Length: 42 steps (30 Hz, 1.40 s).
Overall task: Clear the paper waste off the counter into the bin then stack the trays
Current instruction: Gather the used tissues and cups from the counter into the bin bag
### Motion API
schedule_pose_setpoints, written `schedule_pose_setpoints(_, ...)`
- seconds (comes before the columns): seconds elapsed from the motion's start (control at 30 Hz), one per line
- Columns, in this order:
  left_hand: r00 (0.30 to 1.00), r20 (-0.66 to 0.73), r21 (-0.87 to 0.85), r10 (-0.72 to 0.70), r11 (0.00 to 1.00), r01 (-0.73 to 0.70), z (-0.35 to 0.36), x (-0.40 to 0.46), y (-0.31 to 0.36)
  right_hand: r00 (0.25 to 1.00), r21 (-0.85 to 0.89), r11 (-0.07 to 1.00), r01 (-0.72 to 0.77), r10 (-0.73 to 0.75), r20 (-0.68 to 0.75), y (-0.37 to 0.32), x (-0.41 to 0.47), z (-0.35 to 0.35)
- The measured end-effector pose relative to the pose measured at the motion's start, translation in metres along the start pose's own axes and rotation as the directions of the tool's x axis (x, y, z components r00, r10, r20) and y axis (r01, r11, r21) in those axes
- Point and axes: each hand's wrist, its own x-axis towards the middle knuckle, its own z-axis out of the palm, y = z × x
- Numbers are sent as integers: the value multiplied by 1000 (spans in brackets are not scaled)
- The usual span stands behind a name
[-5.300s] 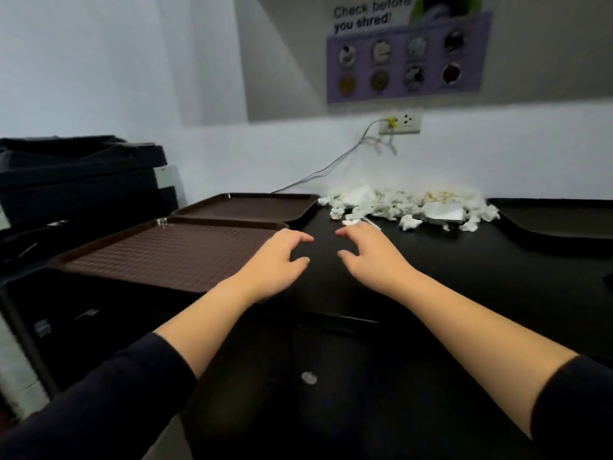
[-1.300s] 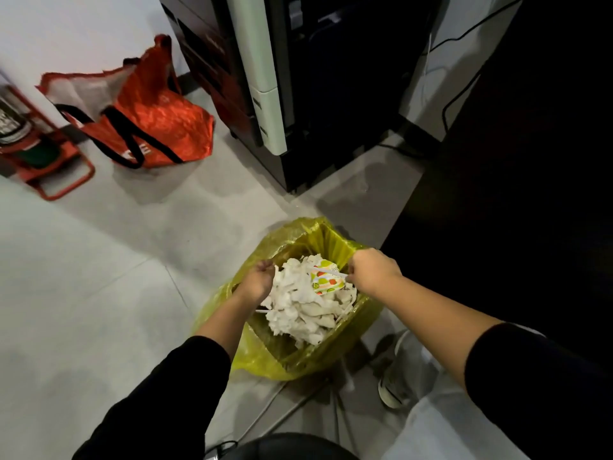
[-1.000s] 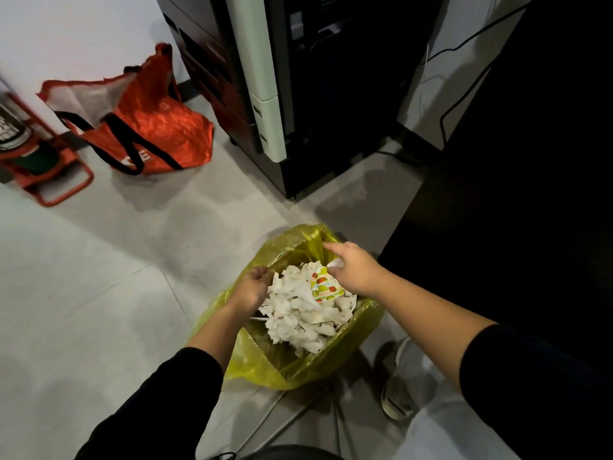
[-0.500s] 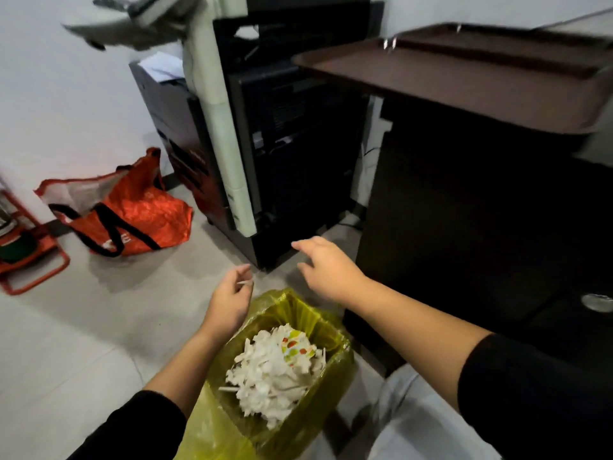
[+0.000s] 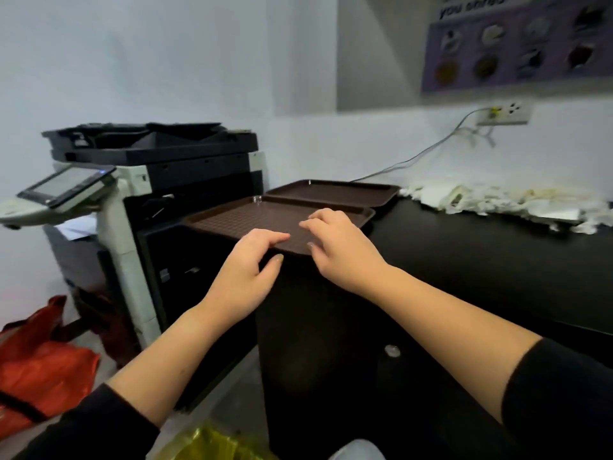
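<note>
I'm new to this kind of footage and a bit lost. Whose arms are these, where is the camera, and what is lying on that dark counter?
The camera sits on a person's head, looking forward and down, so the arms are their own. The left hand and right hand are both empty, fingers loosely spread, near the edge of the near brown tray. A second brown tray lies behind it on the black counter. White paper waste is piled against the wall. A copier stands at left; a yellow bin bag shows at the bottom.
</note>
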Motion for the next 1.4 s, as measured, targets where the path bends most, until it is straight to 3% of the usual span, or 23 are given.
schedule_pose_setpoints(0.13, 983, 144, -37, 115, 993, -111, 55, 48, 41, 975, -70, 973, -221, 219, -45, 69, -30, -46)
schedule_pose_setpoints(0.3, 913, 364, -71, 183, 983, -168, 138, 101, 75, 874, -144, 863, -484, 486, -25, 152, -84, -84)
schedule_pose_setpoints(0.53, 810, 579, -16, 91, 995, -101, 245, 167, 95, 727, -184, 710, -680, 685, -45, 240, -137, -108)
schedule_pose_setpoints(0.77, 849, 527, -104, -50, 987, 123, 344, 235, 103, 724, -132, 715, -687, 688, -47, 315, -102, -90)
schedule_pose_setpoints(0.87, 873, 488, 24, -1, 1000, -12, 380, 264, 104, 753, -141, 743, -655, 657, -36, 354, -81, -78)
schedule_pose_setpoints(1.0, 915, 367, 115, 170, 967, -226, 416, 298, 101, 789, -140, 777, -614, 609, -78, 396, -52, -66)
schedule_pose_setpoints(1.1, 907, 361, 135, 217, 950, -281, 439, 317, 95, 792, -160, 776, -610, 600, -109, 419, -34, -58)
schedule_pose_setpoints(1.2, 901, 381, 144, 208, 949, -280, 457, 329, 87, 753, -216, 725, -654, 652, -89, 440, -22, -53)
schedule_pose_setpoints(1.33, 885, 433, 82, 175, 969, -232, 465, 338, 81, 622, -265, 608, -748, 782, 41, 468, -14, -44)
schedule_pose_setpoints(1.4, 887, 427, 39, 176, 976, -212, 463, 338, 82, 619, -310, 593, -743, 786, 19, 469, -14, -45)
